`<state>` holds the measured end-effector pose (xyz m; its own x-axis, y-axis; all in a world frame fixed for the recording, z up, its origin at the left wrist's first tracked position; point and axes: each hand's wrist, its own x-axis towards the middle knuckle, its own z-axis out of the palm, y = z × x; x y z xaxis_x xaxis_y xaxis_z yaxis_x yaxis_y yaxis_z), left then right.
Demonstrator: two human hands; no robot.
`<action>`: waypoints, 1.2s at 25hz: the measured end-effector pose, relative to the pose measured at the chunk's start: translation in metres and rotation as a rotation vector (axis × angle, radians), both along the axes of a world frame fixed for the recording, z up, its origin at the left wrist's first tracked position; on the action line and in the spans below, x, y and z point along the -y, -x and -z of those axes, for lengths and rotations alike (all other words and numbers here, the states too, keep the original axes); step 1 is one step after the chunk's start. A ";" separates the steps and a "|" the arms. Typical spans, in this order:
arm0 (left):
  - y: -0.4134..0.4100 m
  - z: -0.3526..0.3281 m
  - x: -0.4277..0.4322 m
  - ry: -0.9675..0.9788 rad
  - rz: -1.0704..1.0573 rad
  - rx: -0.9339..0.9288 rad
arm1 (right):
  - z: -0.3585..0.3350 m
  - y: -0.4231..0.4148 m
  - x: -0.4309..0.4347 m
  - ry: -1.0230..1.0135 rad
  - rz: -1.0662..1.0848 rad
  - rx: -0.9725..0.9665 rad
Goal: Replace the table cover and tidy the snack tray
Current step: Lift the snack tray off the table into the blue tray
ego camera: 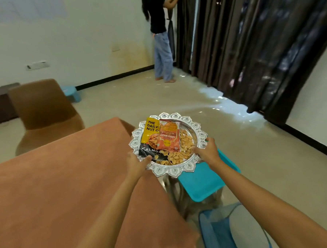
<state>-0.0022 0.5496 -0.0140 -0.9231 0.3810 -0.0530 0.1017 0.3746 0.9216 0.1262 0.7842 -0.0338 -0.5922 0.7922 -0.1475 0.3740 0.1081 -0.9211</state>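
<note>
Silver scallop-edged tray (185,120) — glossy packets (169,136), loose shell-shaped snacks (186,139); left hand (137,163) and right hand (205,150) grip its rim.

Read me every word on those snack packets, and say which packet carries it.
"THE DAILY NUT C", cut off: yellow top of the almond packet.
"ALMON", cut off: same packet's black end.
"GARLIC BHUJIA", upside down: orange packet on the tray.
Its smaller print: too blurred to read.

Both arms reach forward; the left hand (139,163) and right hand (205,150) grip opposite sides of the snack tray (173,171).
</note>
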 end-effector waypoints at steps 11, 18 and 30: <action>-0.019 0.166 -0.183 0.322 0.137 0.219 | 0.148 -0.062 -0.149 0.134 0.151 0.201; -0.031 0.247 -0.214 0.427 0.232 0.318 | 0.233 -0.069 -0.187 0.164 0.125 0.257; -0.036 0.268 -0.225 0.568 0.246 0.273 | 0.259 -0.072 -0.200 0.163 0.037 0.319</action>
<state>0.0335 0.7750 -0.2816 -0.7382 0.4220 -0.5263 0.0371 0.8044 0.5929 0.1977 0.9842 -0.2929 -0.4675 0.7632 -0.4460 0.6460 -0.0495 -0.7617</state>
